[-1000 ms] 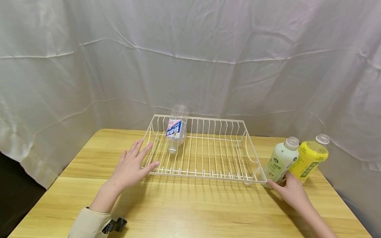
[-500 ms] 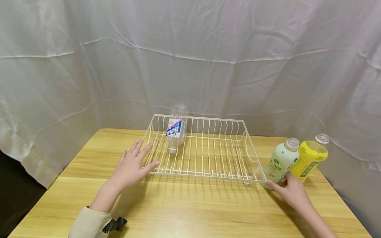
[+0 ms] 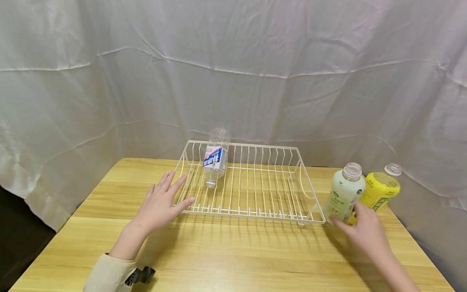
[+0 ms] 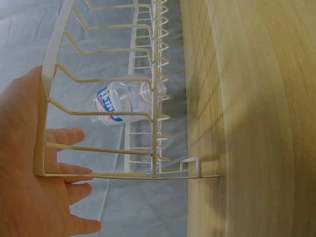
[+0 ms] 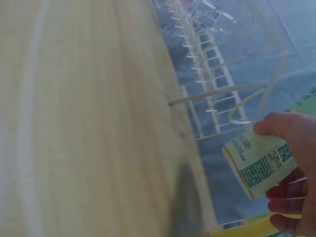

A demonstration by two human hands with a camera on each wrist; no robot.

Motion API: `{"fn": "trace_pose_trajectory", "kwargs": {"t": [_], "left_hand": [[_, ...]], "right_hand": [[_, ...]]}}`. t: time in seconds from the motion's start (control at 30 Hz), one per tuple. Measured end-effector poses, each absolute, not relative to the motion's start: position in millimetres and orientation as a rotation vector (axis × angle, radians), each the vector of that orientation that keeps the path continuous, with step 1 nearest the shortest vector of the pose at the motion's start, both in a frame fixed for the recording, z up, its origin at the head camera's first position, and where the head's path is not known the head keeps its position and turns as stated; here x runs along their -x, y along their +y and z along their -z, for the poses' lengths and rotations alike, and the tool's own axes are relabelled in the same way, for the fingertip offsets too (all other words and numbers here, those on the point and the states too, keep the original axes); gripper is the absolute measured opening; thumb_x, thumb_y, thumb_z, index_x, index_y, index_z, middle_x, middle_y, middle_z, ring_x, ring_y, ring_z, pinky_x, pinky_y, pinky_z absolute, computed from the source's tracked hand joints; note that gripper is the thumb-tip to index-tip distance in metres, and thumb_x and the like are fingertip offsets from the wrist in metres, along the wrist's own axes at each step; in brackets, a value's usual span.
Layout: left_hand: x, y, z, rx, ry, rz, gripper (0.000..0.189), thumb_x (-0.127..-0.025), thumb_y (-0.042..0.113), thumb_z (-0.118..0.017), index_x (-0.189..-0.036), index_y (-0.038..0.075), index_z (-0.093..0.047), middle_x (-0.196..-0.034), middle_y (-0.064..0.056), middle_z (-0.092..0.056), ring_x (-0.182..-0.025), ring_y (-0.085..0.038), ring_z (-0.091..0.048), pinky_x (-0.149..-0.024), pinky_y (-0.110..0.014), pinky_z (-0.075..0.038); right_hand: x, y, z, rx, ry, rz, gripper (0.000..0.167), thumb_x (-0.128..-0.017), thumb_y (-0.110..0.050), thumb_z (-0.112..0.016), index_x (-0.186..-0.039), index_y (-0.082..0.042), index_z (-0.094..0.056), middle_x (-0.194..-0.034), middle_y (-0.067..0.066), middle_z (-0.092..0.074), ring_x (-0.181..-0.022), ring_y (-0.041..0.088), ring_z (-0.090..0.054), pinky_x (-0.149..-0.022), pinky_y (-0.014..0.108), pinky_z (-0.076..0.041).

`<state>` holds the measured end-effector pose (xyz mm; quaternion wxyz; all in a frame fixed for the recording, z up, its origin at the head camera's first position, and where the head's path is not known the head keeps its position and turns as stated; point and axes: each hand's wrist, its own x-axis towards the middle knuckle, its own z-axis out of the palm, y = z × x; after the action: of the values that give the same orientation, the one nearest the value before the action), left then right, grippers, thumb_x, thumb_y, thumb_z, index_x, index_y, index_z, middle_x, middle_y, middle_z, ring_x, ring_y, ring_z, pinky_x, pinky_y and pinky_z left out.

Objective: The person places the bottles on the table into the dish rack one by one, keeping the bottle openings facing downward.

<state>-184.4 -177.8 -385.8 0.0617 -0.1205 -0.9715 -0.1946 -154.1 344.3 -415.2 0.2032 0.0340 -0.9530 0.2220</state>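
My right hand (image 3: 365, 229) grips a pale green bottle (image 3: 343, 194) low on its body, just right of the white wire rack (image 3: 255, 217). In the right wrist view, the base of the green bottle (image 5: 256, 163) hangs above the tabletop, with the thumb across its near side. My left hand (image 3: 160, 205) touches the rack's front left corner, fingers spread and nearly straight. A clear bottle (image 3: 216, 158) with a blue, white and pink label leans in the left part of the rack, neck down toward me.
A yellow bottle (image 3: 381, 188) without a cap stands behind the green one, close to the table's right edge. Grey curtain (image 3: 233, 81) hangs behind the wooden table (image 3: 233, 259). A black strap (image 3: 140, 276) sits at the left cuff.
My right hand has raised the green bottle a little from the table and brought it more upright, away from the rack's corner. The left hand and clear bottle stay in place.
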Motion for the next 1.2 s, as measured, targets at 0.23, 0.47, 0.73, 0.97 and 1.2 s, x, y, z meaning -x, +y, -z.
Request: {"fn": "trace_pose_trajectory", "kwargs": {"t": [0.23,0.47,0.73,0.97,1.2], "left_hand": [[185.3,-178.3,385.8,0.362,-2.942,0.593,0.08,-0.091,0.071,-0.041,-0.156,0.03,-0.02,-0.164,-0.016,-0.008,-0.152,-0.038,-0.004,-0.116,-0.071,-0.003],[186.5,-179.7,385.3,0.36,-2.97,0.569,0.081,-0.092,0.069,-0.042,-0.157,0.03,-0.016,-0.164,-0.016,-0.006,-0.152,-0.039,-0.002,-0.115,-0.071,0.0],[183.4,-169.5,373.0,0.413,-2.925,0.427,0.086,-0.089,0.073,-0.044,-0.157,0.032,-0.012,-0.164,-0.016,-0.009,-0.152,-0.037,-0.003,-0.117,-0.069,0.0],[178.2,-141.6,348.6,0.544,-2.767,0.364,0.095,-0.081,0.076,-0.054,-0.157,0.034,-0.015,-0.164,-0.009,-0.017,-0.153,-0.034,-0.008,-0.119,-0.066,-0.007],[179.7,-112.2,335.1,0.708,-2.528,0.324,0.097,-0.077,0.07,-0.065,-0.155,0.03,-0.024,-0.162,-0.001,-0.025,-0.151,-0.029,-0.02,-0.119,-0.063,-0.018]], "right_hand": [[150.9,344.7,397.9,-0.174,-2.513,-0.366,0.067,-0.064,-0.03,-0.086,-0.11,0.006,-0.054,-0.098,0.03,-0.059,-0.087,0.046,-0.053,-0.073,0.06,-0.043],[154.9,334.6,377.6,-0.251,-2.31,-0.087,0.071,-0.073,-0.057,-0.06,-0.108,0.005,-0.055,-0.09,0.027,-0.06,-0.078,0.045,-0.054,-0.056,0.056,-0.041],[164.2,316.9,351.9,-0.345,-2.145,0.066,0.068,-0.078,-0.056,-0.038,-0.098,0.006,-0.056,-0.086,0.025,-0.06,-0.072,0.045,-0.053,-0.049,0.053,-0.04],[169.4,298.6,341.1,-0.407,-2.146,0.093,0.064,-0.079,-0.054,-0.037,-0.101,0.004,-0.055,-0.095,0.023,-0.06,-0.084,0.045,-0.056,-0.058,0.056,-0.043],[175.1,283.7,338.7,-0.492,-2.142,0.222,0.06,-0.076,-0.047,-0.04,-0.104,0.004,-0.054,-0.096,0.021,-0.057,-0.09,0.042,-0.054,-0.064,0.052,-0.043]]}}
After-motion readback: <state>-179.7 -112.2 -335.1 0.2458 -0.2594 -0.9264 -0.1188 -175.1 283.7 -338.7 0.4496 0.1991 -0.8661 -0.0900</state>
